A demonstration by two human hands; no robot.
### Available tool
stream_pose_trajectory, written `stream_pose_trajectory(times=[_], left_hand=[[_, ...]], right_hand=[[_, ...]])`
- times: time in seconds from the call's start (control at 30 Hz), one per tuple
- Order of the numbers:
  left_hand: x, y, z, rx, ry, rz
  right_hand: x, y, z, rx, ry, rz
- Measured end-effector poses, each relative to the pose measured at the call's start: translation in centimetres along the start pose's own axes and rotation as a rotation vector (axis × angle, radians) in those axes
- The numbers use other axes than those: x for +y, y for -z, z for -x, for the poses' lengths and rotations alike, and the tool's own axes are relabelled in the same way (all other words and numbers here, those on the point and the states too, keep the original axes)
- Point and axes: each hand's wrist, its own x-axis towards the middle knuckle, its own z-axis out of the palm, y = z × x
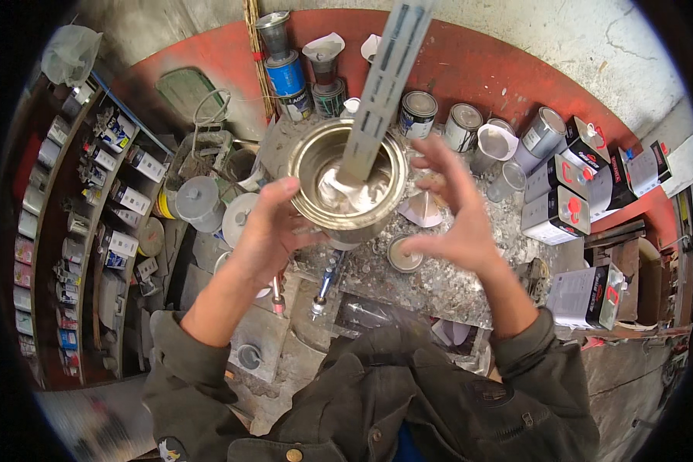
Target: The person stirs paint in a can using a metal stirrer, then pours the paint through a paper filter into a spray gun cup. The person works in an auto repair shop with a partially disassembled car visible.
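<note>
Shelves (85, 254): rows of closed cans and boxes, contents hidden.
Tub (200, 202): whitish, lidded, beyond the counter's left edge.
Left hand (268, 223): thumb and fingers spread around the left side of the big can, thumb by the rim; I cannot tell how firmly it presses.
Blue can (286, 75): stacked between two others at the counter's (470, 289) back left corner.
Big can (359, 230): open, above the counter's middle, toward the left edge; pale, glossy paint (339, 198) coats the inside and lies in the bottom.
Stick (385, 92): flat, slotted, its foot in the paint, free of both hands.
Small tin (405, 254): round, shallow, beige inside, nearer the front edge.
Lidded cans (418, 115): along the back edge.
Right hand (463, 219): blurred, fingers spread wide, holding nothing, apart from the big can.
Clear cup (507, 182): near the right edge, beside a cup with a paper strainer (497, 144).
Jugs (556, 219): metal, red-capped, by the right edge, contents hidden.
</note>
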Motion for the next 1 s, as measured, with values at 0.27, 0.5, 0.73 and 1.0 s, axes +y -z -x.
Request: stream_pose_trajectory(times=[0.27,0.5,0.73,1.0], left_hand=[[3.1,5.0,-3.5,0.000,-0.015,-0.231],[3.0,7.1,-5.8,0.014,-0.013,-0.228],[2.3,8.5,-7.1,0.043,-0.033,-0.296],[1.2,9.9,-7.3,0.086,0.011,-0.234]], right_hand=[[-5.0,2.6,-12.4,-0.190,-0.090,-0.046],[-4.3,-1.1,-13.7,0.077,0.257,0.184],[-2.9,-3.6,-11.8,0.205,0.186,0.263],[-2.0,-0.2,-10.4,0.370,0.013,0.007]])
